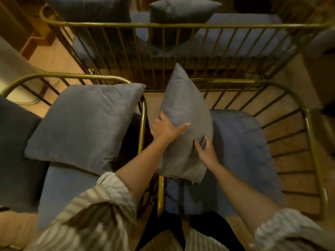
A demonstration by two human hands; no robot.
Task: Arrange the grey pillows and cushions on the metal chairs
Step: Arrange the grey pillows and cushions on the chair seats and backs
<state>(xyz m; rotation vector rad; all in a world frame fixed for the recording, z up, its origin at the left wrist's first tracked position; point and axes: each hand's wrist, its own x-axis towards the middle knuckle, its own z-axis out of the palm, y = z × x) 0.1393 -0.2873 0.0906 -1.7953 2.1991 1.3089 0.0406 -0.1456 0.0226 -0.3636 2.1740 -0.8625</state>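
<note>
A grey pillow (183,105) stands on edge over the left side of the right metal chair (308,127). My left hand (166,128) grips its left face, thumb across the front. My right hand (205,149) pinches the fabric on its right side near the bottom. Under it lies a blue-grey seat cushion (241,153). On the left metal chair (72,77) a second grey pillow (85,124) leans over another seat cushion (63,192).
A third brass-wire chair (181,25) stands behind, holding a dark pillow (181,11) and a cushion (244,33). A dark cushion (16,153) fills the far left. The floor is wooden. Striped sleeves cover my forearms.
</note>
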